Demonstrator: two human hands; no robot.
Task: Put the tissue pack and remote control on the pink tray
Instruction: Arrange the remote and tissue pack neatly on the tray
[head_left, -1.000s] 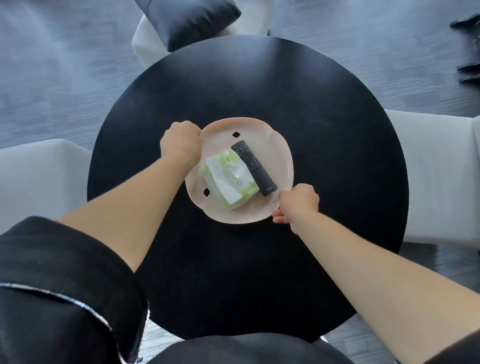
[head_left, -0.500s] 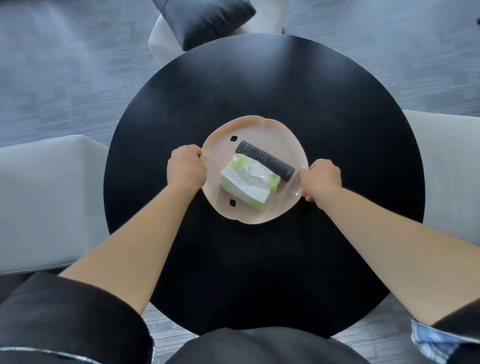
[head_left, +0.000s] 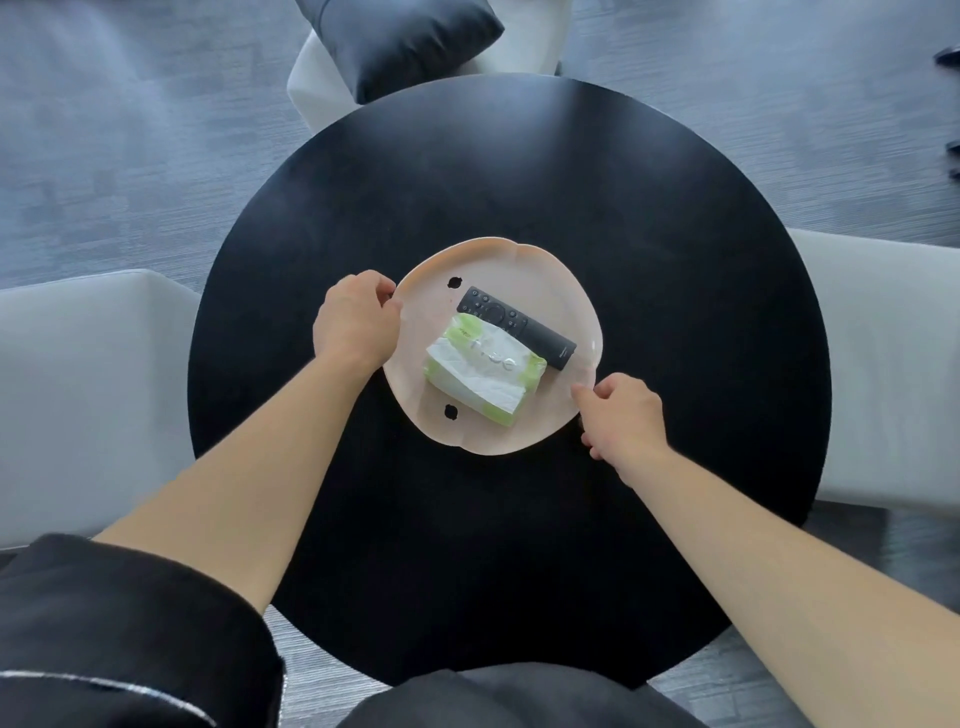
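Tissue pack (head_left: 485, 371) and remote control (head_left: 517, 327) on pink tray (head_left: 498, 254), both hands at rim.

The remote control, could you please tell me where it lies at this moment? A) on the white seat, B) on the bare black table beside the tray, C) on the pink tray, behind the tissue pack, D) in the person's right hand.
C: the remote control lies on the pink tray, just behind the tissue pack, and neither hand holds it.
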